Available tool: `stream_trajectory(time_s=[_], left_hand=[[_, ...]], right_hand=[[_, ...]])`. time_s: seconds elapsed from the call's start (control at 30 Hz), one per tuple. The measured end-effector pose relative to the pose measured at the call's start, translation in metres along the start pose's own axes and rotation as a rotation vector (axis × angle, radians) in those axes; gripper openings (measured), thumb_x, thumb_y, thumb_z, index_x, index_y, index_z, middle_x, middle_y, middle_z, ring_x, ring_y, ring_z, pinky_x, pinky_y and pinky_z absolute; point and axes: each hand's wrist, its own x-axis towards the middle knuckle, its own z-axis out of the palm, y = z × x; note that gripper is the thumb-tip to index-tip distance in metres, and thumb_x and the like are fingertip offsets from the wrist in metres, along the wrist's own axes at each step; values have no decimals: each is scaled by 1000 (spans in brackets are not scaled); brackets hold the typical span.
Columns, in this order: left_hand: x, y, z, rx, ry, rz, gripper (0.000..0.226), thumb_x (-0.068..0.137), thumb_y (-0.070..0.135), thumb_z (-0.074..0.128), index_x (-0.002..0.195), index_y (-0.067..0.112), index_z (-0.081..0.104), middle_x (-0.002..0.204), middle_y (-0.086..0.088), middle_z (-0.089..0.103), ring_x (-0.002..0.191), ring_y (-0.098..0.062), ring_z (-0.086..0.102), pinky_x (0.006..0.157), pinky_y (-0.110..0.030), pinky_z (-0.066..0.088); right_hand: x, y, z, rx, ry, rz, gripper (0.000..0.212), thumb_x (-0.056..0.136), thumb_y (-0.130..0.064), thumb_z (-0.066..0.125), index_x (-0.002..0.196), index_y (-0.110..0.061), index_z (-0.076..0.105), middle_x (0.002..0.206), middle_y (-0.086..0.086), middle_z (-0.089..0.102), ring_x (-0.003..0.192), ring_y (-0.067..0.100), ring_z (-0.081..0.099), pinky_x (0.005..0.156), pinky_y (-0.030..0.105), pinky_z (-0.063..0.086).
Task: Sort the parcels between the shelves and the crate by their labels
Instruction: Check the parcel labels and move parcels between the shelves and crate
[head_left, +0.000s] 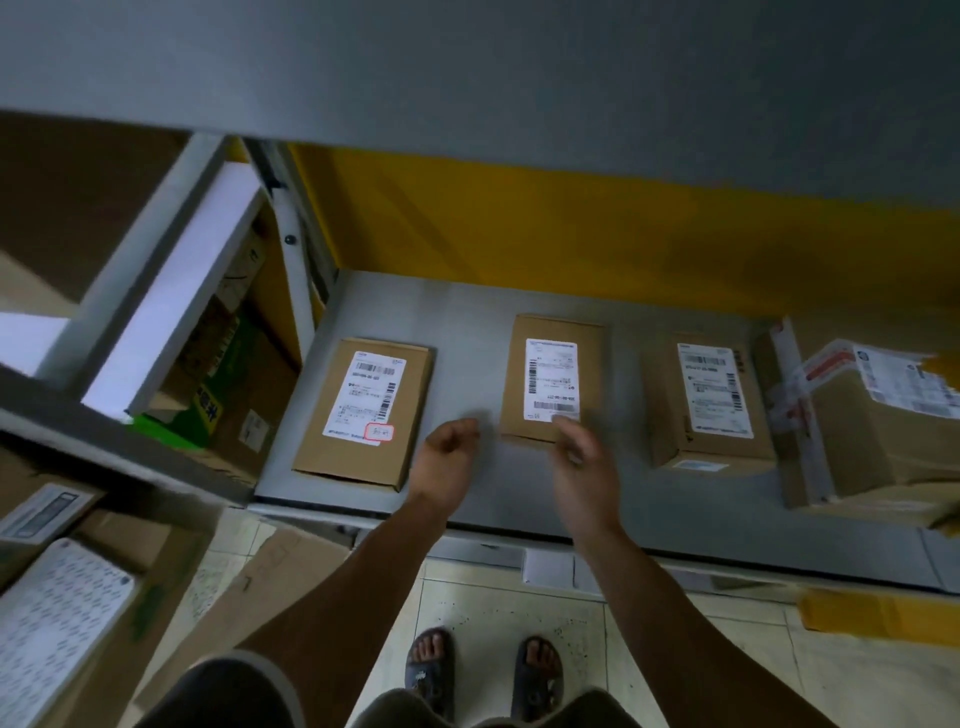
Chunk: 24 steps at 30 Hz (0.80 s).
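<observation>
Three flat brown parcels with white labels lie on a grey shelf (467, 364): a left parcel (363, 410) with a red-edged sticker, a middle parcel (553, 376) and a right parcel (711, 405). A larger taped box (872, 426) stands at the far right. My left hand (449, 449) hovers over the bare shelf between the left and middle parcels, fingers loosely curled, holding nothing. My right hand (584, 467) is blurred at the near edge of the middle parcel, fingers extended over its label; I cannot tell if it touches.
A grey shelf board (519, 78) overhangs above, with a yellow back wall (571, 234) behind. To the left another bay holds a green and brown box (218, 395). Cardboard boxes (78, 597) stand at lower left. Tiled floor and my sandalled feet (483, 670) are below.
</observation>
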Motion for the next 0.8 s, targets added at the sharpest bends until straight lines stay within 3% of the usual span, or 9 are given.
stream_trajectory(time_s=[0.17,0.3,0.4,0.5,0.6,0.7,0.8], left_hand=[[-1,-10,-49,59,97,61,14,97,17,55,103,20,67,104,2,64,106,-25,60,97,-39,49],[-1,-14,-95,171,259,149,23,95,23,56,118,23,63,126,1,59,113,-19,56,92,-29,46],[3,-20,-124,223,364,210,38,94,21,56,131,22,53,136,-1,47,126,-21,47,106,-44,41],[10,-25,-143,228,360,136,54,92,28,61,142,23,41,148,-2,37,137,-25,37,112,-51,34],[16,-26,-152,179,295,22,63,93,34,62,148,21,34,152,-5,35,139,-26,34,113,-43,30],[21,-26,-157,176,241,-44,59,94,34,59,147,19,36,147,-7,42,135,-29,40,112,-43,32],[27,-25,-163,198,191,-82,39,98,31,52,133,14,51,133,-12,57,114,-28,53,98,-38,41]], right_hand=[[-19,-6,52,33,-198,121,32,94,-11,55,123,-23,62,120,-7,62,99,8,56,81,16,38],[-32,-9,84,3,-323,212,36,93,-14,58,129,-19,59,124,-5,60,108,12,56,97,25,41],[-36,-12,102,-12,-328,265,40,92,-15,59,132,-16,57,132,1,60,118,20,57,107,34,41],[-41,-16,115,-28,-375,286,47,93,-17,58,139,-15,51,140,3,54,127,21,52,113,40,36],[-46,-20,124,-32,-397,311,50,93,-18,58,141,-11,48,143,7,51,128,28,51,113,44,36],[-49,-22,130,-45,-381,327,37,92,-14,58,123,5,56,125,26,57,120,42,53,108,52,37],[-51,-25,133,-24,-416,315,8,90,-15,59,90,-12,66,101,11,67,110,33,60,106,49,42]])
